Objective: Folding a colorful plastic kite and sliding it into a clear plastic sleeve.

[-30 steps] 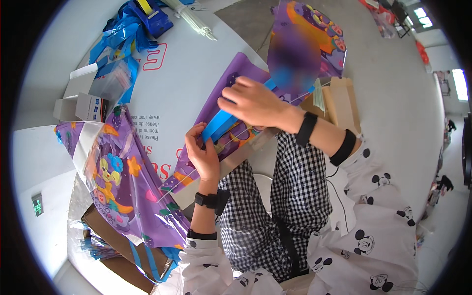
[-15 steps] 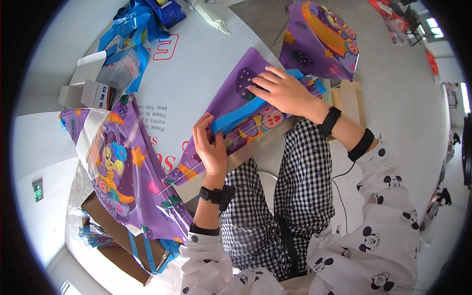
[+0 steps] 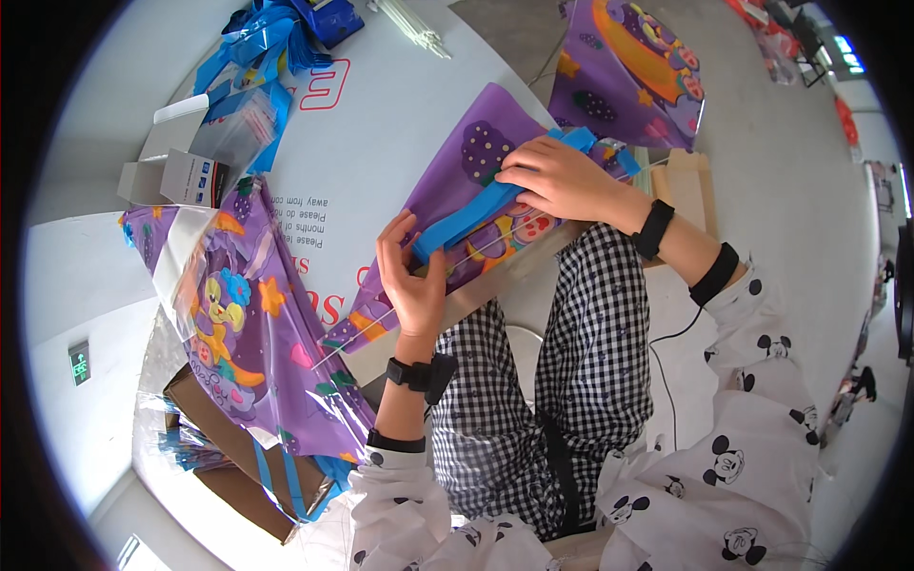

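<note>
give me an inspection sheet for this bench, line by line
surface: white table with red and grey print, mostly covered.
job's things: purple cartoon-print kite lying flat; blue strip across it; thin white rod beside the strip.
clutter: stack of purple kites at the left edge, another kite beyond, blue plastic bags, open white carton, brown cardboard boxes below.
grippers: left hand pinches the strip's near end; right hand presses its far end onto the kite.
cables: black cord by the right sleeve.
surroundings: grey floor.
</note>
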A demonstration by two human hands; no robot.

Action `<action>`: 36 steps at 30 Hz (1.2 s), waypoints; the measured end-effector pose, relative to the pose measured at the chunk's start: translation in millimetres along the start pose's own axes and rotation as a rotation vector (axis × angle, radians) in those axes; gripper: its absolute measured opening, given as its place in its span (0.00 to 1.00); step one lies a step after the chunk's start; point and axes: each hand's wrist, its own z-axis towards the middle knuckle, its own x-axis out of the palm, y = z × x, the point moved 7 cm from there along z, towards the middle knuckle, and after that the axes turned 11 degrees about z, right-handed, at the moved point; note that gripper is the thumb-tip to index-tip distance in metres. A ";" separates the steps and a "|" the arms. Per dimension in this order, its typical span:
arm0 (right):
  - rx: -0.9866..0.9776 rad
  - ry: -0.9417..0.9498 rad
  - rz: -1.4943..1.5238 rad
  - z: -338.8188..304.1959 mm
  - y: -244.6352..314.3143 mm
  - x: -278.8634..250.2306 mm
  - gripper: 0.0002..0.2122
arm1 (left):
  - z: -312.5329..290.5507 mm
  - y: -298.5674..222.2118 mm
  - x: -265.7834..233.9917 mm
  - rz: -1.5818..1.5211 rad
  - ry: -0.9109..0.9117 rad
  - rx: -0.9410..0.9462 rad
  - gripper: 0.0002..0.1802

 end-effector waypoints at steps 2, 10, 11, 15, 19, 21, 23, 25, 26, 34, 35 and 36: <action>0.003 0.000 -0.016 -0.3 -0.3 -0.6 0.15 | -0.2 -5.6 -0.3 -0.036 0.009 0.022 0.25; 0.014 -0.052 -0.007 -0.2 -0.1 -4.0 0.11 | 0.6 -2.5 0.4 0.028 0.068 0.003 0.24; 0.015 -0.051 -0.007 -1.0 0.5 -5.5 0.11 | 0.0 1.6 1.6 -0.008 0.084 -0.056 0.22; -0.015 -0.003 0.030 -0.6 2.6 -3.8 0.10 | -1.2 3.6 -2.8 0.156 0.009 0.075 0.16; -0.090 -0.006 0.014 -7.5 4.4 -2.1 0.09 | 1.0 0.4 0.1 0.158 -0.010 0.084 0.15; -0.109 -0.021 -0.025 -11.3 6.0 -1.0 0.09 | 0.5 -4.5 -0.2 0.170 -0.015 0.108 0.15; -0.129 -0.037 -0.060 -14.4 6.6 0.4 0.08 | -1.1 -9.8 0.9 0.223 0.028 0.111 0.15; -0.158 -0.034 -0.104 -17.1 8.7 -0.7 0.12 | -1.2 -16.6 -1.7 0.338 0.032 0.191 0.15; -0.158 -0.034 -0.104 -18.7 8.8 -1.5 0.12 | -2.0 -21.5 -2.4 0.455 0.037 0.272 0.14; -0.111 0.044 -0.050 -26.0 9.6 -3.4 0.22 | -21.3 -20.7 -6.9 0.682 0.191 0.513 0.19; -0.112 0.042 -0.050 -26.2 9.2 -3.4 0.22 | -23.3 -16.7 -5.5 0.661 0.222 0.506 0.20; -0.114 0.031 -0.049 -25.7 9.0 -3.6 0.21 | -23.5 -14.1 -6.4 0.664 0.221 0.506 0.20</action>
